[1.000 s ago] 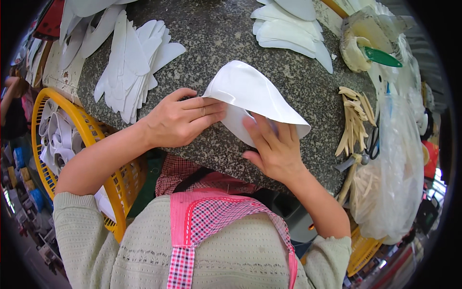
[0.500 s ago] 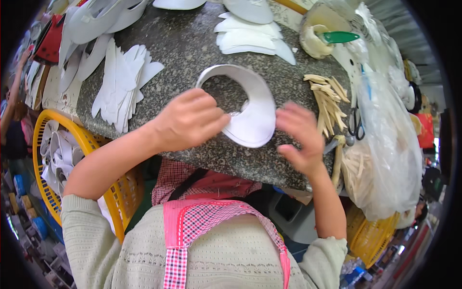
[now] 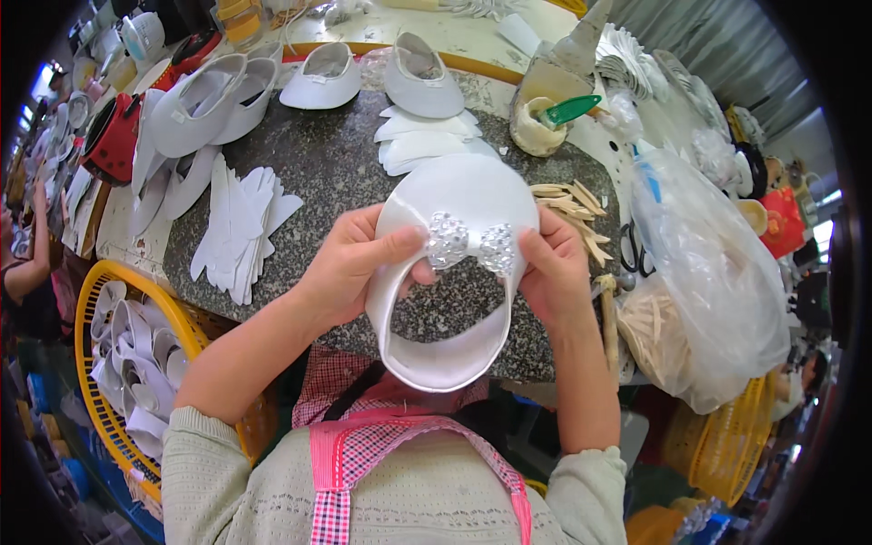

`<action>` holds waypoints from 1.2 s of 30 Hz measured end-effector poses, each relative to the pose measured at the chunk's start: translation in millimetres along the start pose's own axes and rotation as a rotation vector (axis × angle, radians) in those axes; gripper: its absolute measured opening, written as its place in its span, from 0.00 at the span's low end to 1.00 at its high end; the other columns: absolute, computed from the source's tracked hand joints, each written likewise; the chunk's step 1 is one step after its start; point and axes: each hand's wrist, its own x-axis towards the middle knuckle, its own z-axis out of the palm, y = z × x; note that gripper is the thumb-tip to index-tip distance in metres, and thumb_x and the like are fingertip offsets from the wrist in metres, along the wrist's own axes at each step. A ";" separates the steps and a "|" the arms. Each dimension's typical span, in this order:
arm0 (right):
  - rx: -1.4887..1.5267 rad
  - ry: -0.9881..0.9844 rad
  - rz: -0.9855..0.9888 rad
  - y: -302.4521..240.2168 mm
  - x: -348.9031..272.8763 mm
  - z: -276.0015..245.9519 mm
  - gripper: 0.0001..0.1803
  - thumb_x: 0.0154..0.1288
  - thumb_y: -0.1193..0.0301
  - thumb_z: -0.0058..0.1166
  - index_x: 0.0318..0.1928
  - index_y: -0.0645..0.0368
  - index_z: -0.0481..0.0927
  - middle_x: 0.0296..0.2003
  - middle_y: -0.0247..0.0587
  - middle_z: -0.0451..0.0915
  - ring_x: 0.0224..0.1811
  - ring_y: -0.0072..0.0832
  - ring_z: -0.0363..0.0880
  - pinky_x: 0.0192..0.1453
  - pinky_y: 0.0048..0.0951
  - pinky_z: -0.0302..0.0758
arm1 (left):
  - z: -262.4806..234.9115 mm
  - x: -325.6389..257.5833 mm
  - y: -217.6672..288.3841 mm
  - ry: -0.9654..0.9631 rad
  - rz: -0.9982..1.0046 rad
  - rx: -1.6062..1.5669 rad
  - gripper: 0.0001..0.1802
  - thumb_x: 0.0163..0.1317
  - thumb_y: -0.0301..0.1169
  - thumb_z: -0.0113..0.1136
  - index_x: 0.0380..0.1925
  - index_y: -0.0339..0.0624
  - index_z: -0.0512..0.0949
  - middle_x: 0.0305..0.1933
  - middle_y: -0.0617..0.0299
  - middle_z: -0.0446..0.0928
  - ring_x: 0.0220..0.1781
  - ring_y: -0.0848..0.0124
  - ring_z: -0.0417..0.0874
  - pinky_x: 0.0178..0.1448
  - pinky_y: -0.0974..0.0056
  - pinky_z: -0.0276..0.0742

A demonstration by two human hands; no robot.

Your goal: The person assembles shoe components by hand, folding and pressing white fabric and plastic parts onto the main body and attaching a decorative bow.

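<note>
A white shoe upper (image 3: 454, 186) is raised over the near edge of the speckled stone slab (image 3: 318, 173), its rounded toe pointing away from me. A silver sparkly bow (image 3: 447, 243) sits across the inner edge of its toe part. My left hand (image 3: 350, 263) pinches its left side, the thumb by the bow. My right hand (image 3: 559, 268) grips the other side, thumb on top near the bow's right end. Both hands are closed on the upper; the fingers beneath are partly hidden. Beyond it lie overlapping white flat pieces (image 3: 422, 136), and another pile of white pieces (image 3: 238, 227) lies left.
More white uppers (image 3: 320, 86) stand at the back. On the right are a pot (image 3: 536, 136) with a green handle (image 3: 572, 109), beige strips (image 3: 581, 218), scissors (image 3: 633, 250) and a clear plastic bag (image 3: 718, 272). A yellow basket (image 3: 186, 313) of white uppers stands left. Another person's arm (image 3: 38, 241) shows far left.
The upper has come up off the slab and turned, so its bow now shows. My right hand, apart from it before, now grips it. The view has shifted, showing more of the table's back.
</note>
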 end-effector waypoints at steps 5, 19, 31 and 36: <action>0.088 -0.090 0.040 5.2 7.4 -6.2 0.18 0.60 0.71 0.56 0.48 0.69 0.72 0.38 0.40 0.80 0.37 0.21 0.78 0.42 0.23 0.75 | -6.8 7.6 -9.0 -0.005 0.017 -0.107 0.13 0.61 0.36 0.57 0.39 0.39 0.72 0.24 0.60 0.78 0.23 0.78 0.77 0.22 0.76 0.70; -0.841 0.342 -0.946 -67.5 87.8 -12.7 0.08 0.59 0.81 0.54 0.40 0.68 0.76 0.37 0.38 0.79 0.37 0.21 0.74 0.45 0.21 0.69 | -127.6 215.8 78.5 0.026 0.944 2.116 0.22 0.40 0.19 0.58 0.41 0.44 0.76 0.51 0.59 0.73 0.63 0.60 0.64 0.64 0.52 0.59; -2.117 0.218 -0.639 -9.2 316.5 -85.5 0.11 0.51 0.73 0.55 0.36 0.50 0.83 0.42 0.37 0.79 0.47 0.37 0.74 0.48 0.36 0.68 | -143.8 175.5 118.1 -0.011 0.876 1.992 0.28 0.41 0.18 0.54 0.47 0.45 0.73 0.57 0.56 0.70 0.67 0.59 0.60 0.64 0.51 0.59; -2.185 -0.089 -0.450 20.9 281.4 -49.6 0.14 0.48 0.73 0.56 0.39 0.51 0.81 0.47 0.38 0.77 0.54 0.39 0.70 0.53 0.41 0.66 | -173.5 71.7 153.4 0.438 0.820 1.913 0.18 0.45 0.21 0.53 0.40 0.41 0.76 0.45 0.55 0.76 0.54 0.58 0.74 0.55 0.59 0.70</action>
